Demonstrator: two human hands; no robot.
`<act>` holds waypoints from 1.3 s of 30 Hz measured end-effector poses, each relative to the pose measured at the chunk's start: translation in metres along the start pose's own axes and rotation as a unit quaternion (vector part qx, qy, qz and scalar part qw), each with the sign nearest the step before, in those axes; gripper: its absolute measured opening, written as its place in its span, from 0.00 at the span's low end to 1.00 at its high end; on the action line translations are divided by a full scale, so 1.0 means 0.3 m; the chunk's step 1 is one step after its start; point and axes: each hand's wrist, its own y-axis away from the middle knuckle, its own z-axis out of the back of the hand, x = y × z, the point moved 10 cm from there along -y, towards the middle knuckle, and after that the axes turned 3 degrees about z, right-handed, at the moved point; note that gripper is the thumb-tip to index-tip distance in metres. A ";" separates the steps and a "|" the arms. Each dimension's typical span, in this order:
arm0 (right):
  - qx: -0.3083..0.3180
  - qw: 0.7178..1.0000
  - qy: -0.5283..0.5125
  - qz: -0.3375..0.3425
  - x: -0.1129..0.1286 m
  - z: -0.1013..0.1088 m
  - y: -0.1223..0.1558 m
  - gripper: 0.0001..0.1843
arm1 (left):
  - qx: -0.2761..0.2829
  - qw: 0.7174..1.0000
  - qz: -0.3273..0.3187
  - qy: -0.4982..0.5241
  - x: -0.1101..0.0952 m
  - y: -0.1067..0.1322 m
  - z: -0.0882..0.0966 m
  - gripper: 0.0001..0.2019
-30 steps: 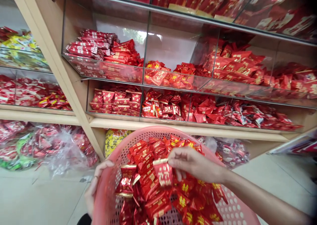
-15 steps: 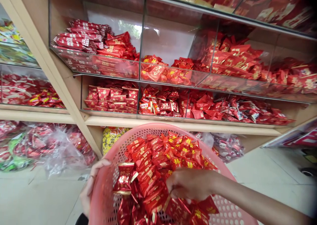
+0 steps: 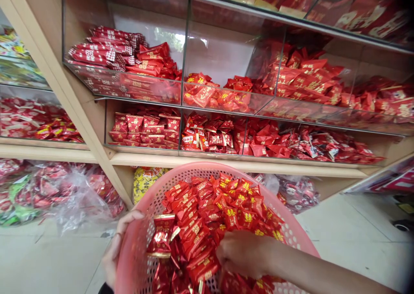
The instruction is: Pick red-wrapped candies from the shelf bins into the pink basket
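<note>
A pink plastic basket (image 3: 131, 259) with perforated sides fills the lower middle. My left hand (image 3: 114, 246) grips it at the left, fingers curled over the rim. Many red wrapped candy packets (image 3: 194, 225) with gold print lie in the basket, several in neat rows. One darker red packet with gold edges (image 3: 162, 235) rests on top near the left wall. My right hand (image 3: 239, 253) reaches in from the right, curled and pointing down among the packets. Its fingertips and anything between them are hidden.
Ahead stands a wooden shelf (image 3: 233, 160) with clear-fronted bins of red packets (image 3: 152, 130). Plastic bags of candy (image 3: 77, 195) sit on the tiled floor (image 3: 54, 259) at the left. A yellow bag (image 3: 147, 184) and another bag (image 3: 297, 192) lie under the shelf.
My right hand has moved slightly lower in the basket, uncovering packets with yellow print above it. The left hand and basket stay nearly where they were.
</note>
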 end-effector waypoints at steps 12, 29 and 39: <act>-0.086 0.986 0.070 -0.123 0.025 -0.081 -0.087 0.14 | -0.005 1.000 0.003 0.013 -0.006 0.011 -0.007 0.17; -0.165 0.967 0.188 -0.042 0.069 -0.066 -0.078 0.03 | 0.009 1.000 0.020 0.008 -0.010 0.038 -0.038 0.16; -0.208 0.954 0.211 -0.048 0.061 -0.050 -0.060 0.14 | -0.002 1.000 0.016 0.009 -0.025 0.050 -0.051 0.16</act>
